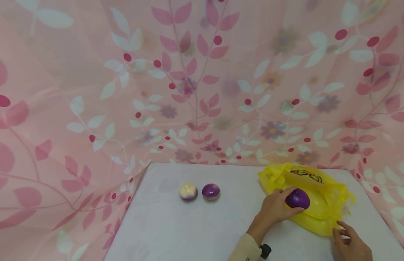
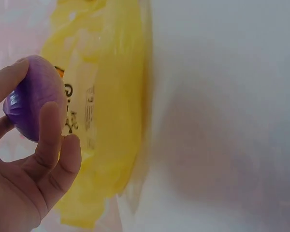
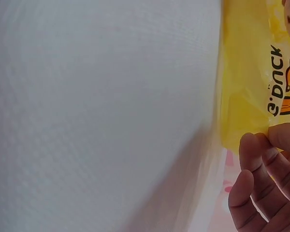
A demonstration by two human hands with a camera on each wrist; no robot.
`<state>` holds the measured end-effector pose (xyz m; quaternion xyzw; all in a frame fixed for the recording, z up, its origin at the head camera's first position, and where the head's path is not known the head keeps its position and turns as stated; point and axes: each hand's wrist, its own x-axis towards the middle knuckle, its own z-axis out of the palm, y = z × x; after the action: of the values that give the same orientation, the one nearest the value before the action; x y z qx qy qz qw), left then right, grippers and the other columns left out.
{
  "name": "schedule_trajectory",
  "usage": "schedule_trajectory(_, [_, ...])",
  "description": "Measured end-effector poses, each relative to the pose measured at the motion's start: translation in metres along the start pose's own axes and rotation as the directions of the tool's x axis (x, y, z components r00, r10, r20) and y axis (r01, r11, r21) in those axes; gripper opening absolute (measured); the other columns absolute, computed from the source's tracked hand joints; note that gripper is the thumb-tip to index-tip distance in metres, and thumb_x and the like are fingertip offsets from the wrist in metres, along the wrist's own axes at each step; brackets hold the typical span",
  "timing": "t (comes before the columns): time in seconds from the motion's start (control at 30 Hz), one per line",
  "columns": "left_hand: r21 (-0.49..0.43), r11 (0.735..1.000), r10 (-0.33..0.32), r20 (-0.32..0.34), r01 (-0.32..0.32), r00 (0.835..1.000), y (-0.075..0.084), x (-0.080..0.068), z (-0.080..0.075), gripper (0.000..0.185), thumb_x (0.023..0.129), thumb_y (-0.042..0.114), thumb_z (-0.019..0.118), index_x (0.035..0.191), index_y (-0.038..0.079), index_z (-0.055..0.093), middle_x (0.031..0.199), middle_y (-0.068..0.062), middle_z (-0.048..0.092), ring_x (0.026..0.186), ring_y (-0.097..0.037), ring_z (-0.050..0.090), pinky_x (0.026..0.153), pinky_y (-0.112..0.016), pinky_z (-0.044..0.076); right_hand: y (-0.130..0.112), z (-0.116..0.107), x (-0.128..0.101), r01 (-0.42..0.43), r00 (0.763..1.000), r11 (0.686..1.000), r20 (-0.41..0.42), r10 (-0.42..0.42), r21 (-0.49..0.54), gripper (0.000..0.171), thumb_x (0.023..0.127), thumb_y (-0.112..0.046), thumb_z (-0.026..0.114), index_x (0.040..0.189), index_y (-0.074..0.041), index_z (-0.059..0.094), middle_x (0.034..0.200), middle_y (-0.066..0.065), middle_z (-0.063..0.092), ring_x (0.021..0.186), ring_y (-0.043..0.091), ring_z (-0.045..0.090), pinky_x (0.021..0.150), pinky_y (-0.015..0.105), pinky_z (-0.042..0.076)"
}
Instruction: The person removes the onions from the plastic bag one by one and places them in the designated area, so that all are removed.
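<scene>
My left hand (image 1: 276, 207) grips a round, glossy purple vegetable (image 1: 298, 199) with faint ribs, like an onion or turnip, between thumb and fingers. It is over the yellow plastic bag (image 1: 319, 220), which lies on the table with a duck print and lettering. Whether the vegetable touches the bag, I cannot tell. At the bag's near right corner, my right hand (image 1: 350, 242) pinches the edge between thumb and fingertip, as the right wrist view shows. Left of the bag sit two more such vegetables: a cream one with a purple underside (image 1: 188, 192) and a purple one (image 1: 211, 191).
A white-covered table (image 1: 163, 228) bears everything. Pink cloth with leaves and flowers (image 1: 202, 108) hangs behind the table and down its sides. A dark round object (image 1: 265, 251) shows beside the left sleeve (image 1: 245, 249).
</scene>
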<state>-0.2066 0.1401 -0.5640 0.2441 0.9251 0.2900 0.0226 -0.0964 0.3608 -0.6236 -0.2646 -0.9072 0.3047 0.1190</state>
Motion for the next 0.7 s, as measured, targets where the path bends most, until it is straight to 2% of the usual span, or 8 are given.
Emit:
schedule_trajectory(0.13, [0.035, 0.999, 0.027, -0.057, -0.025, 0.998, -0.01, -0.008, -0.011, 0.068, 0.081, 0.069, 0.065, 0.142, 0.049, 0.044, 0.12, 0.008, 0.057, 0.096, -0.005, 0.055, 0.069, -0.021, 0.045, -0.002, 0.0, -0.002, -0.008, 1.0, 1.0, -0.009, 0.008, 0.001, 0.039, 0.094, -0.014, 0.064, 0.128, 0.004, 0.055, 0.098, 0.028, 0.067, 0.059, 0.023, 0.063, 0.044, 0.019, 0.041])
schedule_trajectory(0.23, [0.033, 0.999, 0.027, -0.063, -0.025, 0.998, -0.018, -0.013, -0.018, 0.068, 0.079, 0.069, 0.067, 0.141, 0.049, 0.045, 0.118, 0.008, 0.058, 0.094, -0.004, 0.055, 0.069, -0.021, 0.045, -0.002, 0.0, -0.003, -0.034, 0.999, 0.999, 0.007, 0.034, -0.018, 0.04, 0.096, -0.016, 0.062, 0.13, 0.004, 0.053, 0.099, 0.028, 0.067, 0.058, 0.019, 0.061, 0.044, 0.02, 0.041])
schedule_trajectory(0.47, [-0.013, 0.996, -0.093, -0.018, 0.093, 0.995, -0.043, -0.029, -0.033, 0.068, 0.076, 0.07, 0.069, 0.138, 0.054, 0.045, 0.119, 0.007, 0.054, 0.091, -0.01, 0.055, 0.074, -0.029, 0.049, -0.002, -0.001, -0.004, -0.016, 1.0, 1.0, -0.01, 0.016, 0.018, 0.041, 0.096, -0.021, 0.062, 0.129, 0.002, 0.056, 0.096, 0.025, 0.069, 0.054, 0.011, 0.059, 0.044, 0.021, 0.042])
schedule_trajectory(0.6, [-0.028, 0.996, -0.09, -0.029, 0.089, 0.995, -0.063, -0.042, -0.044, 0.068, 0.077, 0.071, 0.068, 0.138, 0.052, 0.046, 0.118, 0.005, 0.056, 0.091, -0.011, 0.056, 0.076, -0.03, 0.049, -0.003, -0.001, -0.002, -0.018, 1.0, 1.0, 0.025, 0.018, -0.005, 0.042, 0.097, -0.024, 0.061, 0.13, 0.002, 0.055, 0.097, 0.025, 0.068, 0.057, 0.016, 0.061, 0.046, 0.022, 0.042])
schedule_trajectory(0.7, [-0.037, 0.996, -0.082, -0.044, 0.08, 0.996, -0.078, -0.052, -0.052, 0.067, 0.078, 0.07, 0.068, 0.138, 0.051, 0.046, 0.116, 0.004, 0.057, 0.091, -0.011, 0.056, 0.077, -0.031, 0.05, -0.002, -0.002, -0.002, -0.034, 0.999, 0.999, 0.011, 0.034, -0.009, 0.042, 0.096, -0.023, 0.061, 0.13, 0.001, 0.055, 0.099, 0.026, 0.068, 0.058, 0.018, 0.062, 0.045, 0.022, 0.042])
